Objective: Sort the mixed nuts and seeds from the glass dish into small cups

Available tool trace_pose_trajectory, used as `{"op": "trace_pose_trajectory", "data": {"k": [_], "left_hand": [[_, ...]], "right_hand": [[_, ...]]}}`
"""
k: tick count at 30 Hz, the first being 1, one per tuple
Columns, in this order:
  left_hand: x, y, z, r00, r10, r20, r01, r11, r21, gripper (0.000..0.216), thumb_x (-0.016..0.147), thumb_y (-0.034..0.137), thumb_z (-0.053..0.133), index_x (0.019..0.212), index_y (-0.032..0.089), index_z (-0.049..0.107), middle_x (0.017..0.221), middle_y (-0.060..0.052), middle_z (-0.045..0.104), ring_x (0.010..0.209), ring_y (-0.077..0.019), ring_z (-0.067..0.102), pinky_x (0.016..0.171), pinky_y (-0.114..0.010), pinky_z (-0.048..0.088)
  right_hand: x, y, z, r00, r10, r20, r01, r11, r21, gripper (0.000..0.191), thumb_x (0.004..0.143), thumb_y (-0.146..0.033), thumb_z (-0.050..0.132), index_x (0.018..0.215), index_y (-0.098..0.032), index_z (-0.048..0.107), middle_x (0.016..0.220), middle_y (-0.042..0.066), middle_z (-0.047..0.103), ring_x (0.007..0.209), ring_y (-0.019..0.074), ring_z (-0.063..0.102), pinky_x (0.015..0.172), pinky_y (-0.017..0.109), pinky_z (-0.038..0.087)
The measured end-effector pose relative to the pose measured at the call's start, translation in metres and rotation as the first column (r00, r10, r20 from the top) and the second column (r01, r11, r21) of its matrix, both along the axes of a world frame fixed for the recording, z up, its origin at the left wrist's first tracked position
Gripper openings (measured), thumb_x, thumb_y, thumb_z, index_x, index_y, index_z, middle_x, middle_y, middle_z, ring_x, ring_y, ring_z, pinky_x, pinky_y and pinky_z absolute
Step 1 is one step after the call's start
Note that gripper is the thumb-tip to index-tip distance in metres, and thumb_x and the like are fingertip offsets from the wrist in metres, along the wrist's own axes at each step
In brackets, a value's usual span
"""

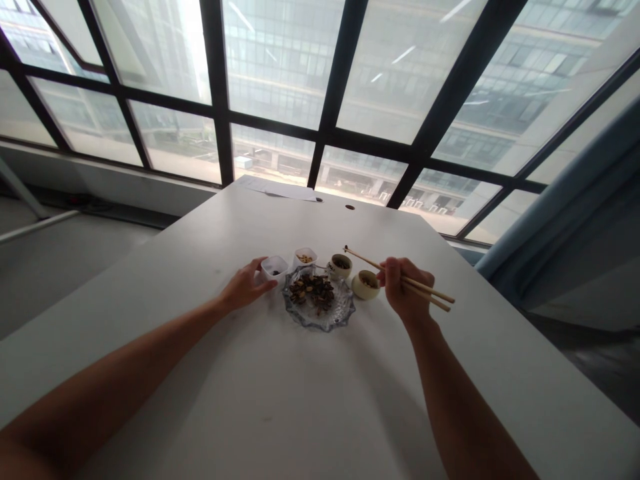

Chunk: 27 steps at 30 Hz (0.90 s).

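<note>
**Chopsticks hold up a small dark piece**

The right hand grips the sticks, their tips raised near a round pot; a second pot stands just beside that hand. Over on the other side I see the left hand holding a plastic cup with something dark in it. Next to it, another cup has yellowish bits inside. Between the hands, a wavy-rimmed glass dish carries a heap of dark and yellowish pieces. Papers lie at the white table's far end, by tall windows.

Big windows with black frames stood bright behind a white table, and a blue curtain hung on the right.
</note>
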State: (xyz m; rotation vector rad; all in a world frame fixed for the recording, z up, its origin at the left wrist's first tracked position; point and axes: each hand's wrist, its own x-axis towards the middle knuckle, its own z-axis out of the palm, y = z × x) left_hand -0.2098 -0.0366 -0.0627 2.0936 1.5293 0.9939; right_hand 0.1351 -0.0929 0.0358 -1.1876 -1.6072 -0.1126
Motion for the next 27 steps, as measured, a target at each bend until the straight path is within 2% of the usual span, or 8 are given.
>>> {"op": "trace_pose_trajectory", "data": {"k": [6,9,12,14,16,18,22,27], "left_hand": [[0.001,-0.001,0.001,1.000,0.006,-0.006,-0.006,1.000,-0.006,0.075,0.078,0.060,0.063,0.137,0.016,0.049,0.116,-0.015,0.070,0.107,-0.0319,0.068,0.095,-0.045,0.051],[0.001,-0.001,0.001,1.000,-0.002,-0.006,0.002,1.000,-0.005,0.075,0.079,0.059,0.063,0.138,0.016,0.049,0.117,-0.015,0.070,0.109,-0.0318,0.067,0.096,-0.045,0.050],[0.001,-0.001,0.000,1.000,-0.008,-0.008,0.008,1.000,0.000,0.075,0.079,0.060,0.062,0.138,0.017,0.048,0.117,-0.015,0.070,0.109,-0.0316,0.067,0.096,-0.045,0.050],[0.000,-0.001,0.000,1.000,-0.008,-0.007,0.008,1.000,0.002,0.074,0.079,0.060,0.062,0.137,0.017,0.049,0.117,-0.015,0.070,0.109,-0.0313,0.067,0.096,-0.045,0.050],[0.000,0.000,0.000,1.000,-0.009,-0.004,0.009,1.000,0.005,0.073,0.079,0.060,0.062,0.137,0.017,0.049,0.117,-0.014,0.070,0.109,-0.0309,0.067,0.096,-0.044,0.051],[0.000,0.000,0.000,1.000,-0.013,-0.001,0.013,1.000,0.013,0.072,0.079,0.059,0.062,0.136,0.017,0.050,0.117,-0.014,0.070,0.108,-0.0304,0.067,0.096,-0.043,0.051],[0.000,0.001,-0.001,1.000,-0.012,0.000,0.012,0.999,0.037,0.070,0.079,0.059,0.063,0.135,0.019,0.051,0.115,-0.013,0.071,0.107,-0.0294,0.068,0.095,-0.043,0.051],[0.001,-0.001,0.001,1.000,-0.004,-0.011,0.004,1.000,0.015,0.072,0.079,0.059,0.063,0.136,0.018,0.050,0.115,-0.014,0.070,0.107,-0.0298,0.068,0.094,-0.043,0.052]], "right_hand": [[-0.002,0.013,-0.010,1.000,0.007,0.012,-0.005,0.984,-0.180,0.052,0.090,-0.065,0.055,0.065,-0.020,0.062,0.052,0.002,0.065,0.046,0.0146,0.060,0.049,0.025,0.047],[-0.001,0.009,-0.001,0.994,-0.040,-0.106,0.020,0.982,-0.186,0.056,0.089,-0.068,0.054,0.065,-0.019,0.063,0.053,0.004,0.065,0.046,0.0140,0.059,0.048,0.025,0.047],[-0.002,0.000,0.012,0.968,0.025,-0.252,-0.092,0.961,-0.260,0.062,0.088,-0.073,0.050,0.063,-0.018,0.063,0.049,0.003,0.062,0.040,0.0123,0.055,0.041,0.023,0.044],[-0.006,-0.004,0.016,0.951,0.138,-0.275,-0.250,0.867,-0.431,0.067,0.084,-0.078,0.051,0.059,-0.017,0.062,0.043,0.003,0.058,0.034,0.0112,0.050,0.034,0.022,0.038],[-0.012,-0.005,0.013,0.932,0.241,-0.270,-0.358,0.726,-0.588,0.068,0.079,-0.081,0.053,0.057,-0.017,0.061,0.040,0.002,0.056,0.031,0.0108,0.047,0.031,0.021,0.034],[-0.019,-0.003,0.006,0.918,0.279,-0.283,-0.397,0.671,-0.626,0.067,0.078,-0.082,0.054,0.060,-0.018,0.061,0.042,0.002,0.058,0.032,0.0113,0.049,0.032,0.021,0.035],[-0.026,0.003,-0.010,0.926,0.278,-0.255,-0.374,0.766,-0.523,0.061,0.082,-0.077,0.056,0.064,-0.019,0.061,0.051,0.003,0.062,0.041,0.0136,0.056,0.040,0.024,0.044],[-0.016,0.003,-0.009,0.949,0.226,-0.222,-0.301,0.859,-0.414,0.056,0.091,-0.069,0.050,0.068,-0.019,0.063,0.052,0.002,0.061,0.043,0.0135,0.055,0.042,0.024,0.043]]}}
